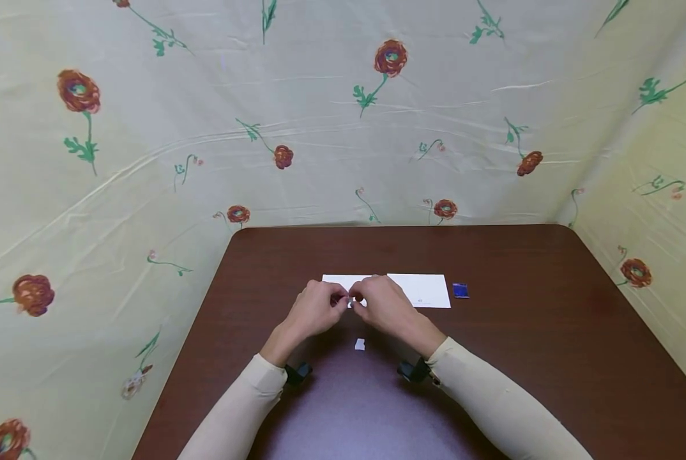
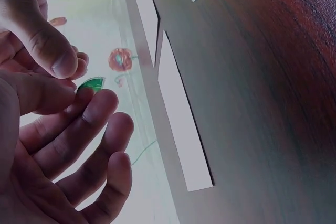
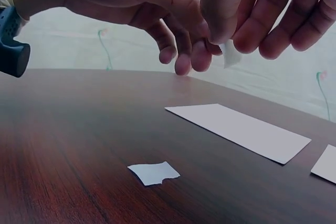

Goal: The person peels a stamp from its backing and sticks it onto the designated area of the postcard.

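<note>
My left hand (image 1: pixel 322 305) and right hand (image 1: pixel 382 301) meet above the near edge of a white paper rectangle (image 1: pixel 337 278), thumbs and index fingertips together. Between them they pinch a small stamp-like piece of paper (image 2: pixel 93 83). Its green face with a pale edge shows in the left wrist view. From the right wrist view its white side (image 3: pixel 229 55) hangs below the right thumb; the rest is hidden by fingertips. The other left fingers are loosely bent. A small white paper scrap (image 3: pixel 154 173) with uneven edges lies on the table nearer me, below both hands.
A second white paper rectangle (image 1: pixel 435 291) with tiny print lies to the right of the first. Beside it is a small dark blue square (image 1: pixel 460 291). The brown tabletop (image 1: pixel 521 358) meets a flowered curtain (image 1: pixel 320 96) at its back and sides.
</note>
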Tool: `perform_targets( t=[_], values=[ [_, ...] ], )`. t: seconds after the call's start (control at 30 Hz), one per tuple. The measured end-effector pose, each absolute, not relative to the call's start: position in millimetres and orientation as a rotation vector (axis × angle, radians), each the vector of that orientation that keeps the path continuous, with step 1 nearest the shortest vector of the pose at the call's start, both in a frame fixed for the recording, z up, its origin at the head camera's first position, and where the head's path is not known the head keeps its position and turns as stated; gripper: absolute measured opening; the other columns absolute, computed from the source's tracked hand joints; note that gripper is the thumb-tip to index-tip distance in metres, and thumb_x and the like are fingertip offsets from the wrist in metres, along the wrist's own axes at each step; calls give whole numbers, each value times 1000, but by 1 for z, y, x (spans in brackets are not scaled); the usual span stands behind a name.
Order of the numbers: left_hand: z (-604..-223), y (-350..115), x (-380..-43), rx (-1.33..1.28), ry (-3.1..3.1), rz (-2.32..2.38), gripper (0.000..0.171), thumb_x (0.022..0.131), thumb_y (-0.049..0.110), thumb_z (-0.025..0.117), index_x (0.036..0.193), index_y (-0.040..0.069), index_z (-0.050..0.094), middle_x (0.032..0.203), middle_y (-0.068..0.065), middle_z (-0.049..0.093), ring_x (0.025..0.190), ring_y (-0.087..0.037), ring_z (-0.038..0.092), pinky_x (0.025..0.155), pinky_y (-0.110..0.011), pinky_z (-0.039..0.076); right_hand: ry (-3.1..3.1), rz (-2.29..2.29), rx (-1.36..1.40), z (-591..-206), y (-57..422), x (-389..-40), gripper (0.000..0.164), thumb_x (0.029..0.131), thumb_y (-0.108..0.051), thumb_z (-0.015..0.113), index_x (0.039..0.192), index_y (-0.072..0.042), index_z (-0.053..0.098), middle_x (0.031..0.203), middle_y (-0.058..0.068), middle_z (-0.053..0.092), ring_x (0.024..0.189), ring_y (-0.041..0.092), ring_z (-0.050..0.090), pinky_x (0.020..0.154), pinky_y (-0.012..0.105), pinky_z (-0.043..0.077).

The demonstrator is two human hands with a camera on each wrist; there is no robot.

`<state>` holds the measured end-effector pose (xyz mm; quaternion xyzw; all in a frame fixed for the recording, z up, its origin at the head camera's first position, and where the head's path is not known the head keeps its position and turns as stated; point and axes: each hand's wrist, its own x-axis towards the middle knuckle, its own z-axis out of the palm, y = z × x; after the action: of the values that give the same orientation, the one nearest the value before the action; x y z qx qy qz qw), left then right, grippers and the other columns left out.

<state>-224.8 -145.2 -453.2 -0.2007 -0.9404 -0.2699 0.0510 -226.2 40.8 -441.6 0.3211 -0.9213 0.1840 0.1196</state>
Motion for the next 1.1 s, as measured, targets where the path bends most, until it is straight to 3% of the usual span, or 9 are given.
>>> perform_targets(
  t=[0.27,0.47,0.6,1.1],
  values=[
    [-452,-144,-228,-653,-2860,-925,12,90,14,66,85,19,76,70,13,63,59,-6,51,56,-24,43,-2656,561,867,-444,42,-230,9,81,-18,79,89,-17,76,77,-7,71,70,11,62,62,30,49],
    [-450,-145,-230,-684,-2846,-962,15,89,9,63,88,13,77,71,11,65,59,-7,52,57,-24,44,-2637,560,865,-443,43,-232,4,84,-16,73,87,-17,75,74,-9,68,68,11,61,61,30,48],
    [-450,-145,-232,-652,-2837,-974,15,91,11,64,94,11,78,76,10,69,65,-5,59,61,-24,49,-2644,577,846,-444,45,-234,6,85,-15,70,85,-19,74,74,-10,67,69,10,59,63,30,48],
    [-450,-149,-238,-544,-2788,-1017,7,92,19,71,90,18,77,76,11,70,69,-6,61,61,-25,50,-2639,672,795,-436,46,-238,5,86,-15,70,84,-18,74,74,-9,68,68,7,60,63,26,49]
  ],
)
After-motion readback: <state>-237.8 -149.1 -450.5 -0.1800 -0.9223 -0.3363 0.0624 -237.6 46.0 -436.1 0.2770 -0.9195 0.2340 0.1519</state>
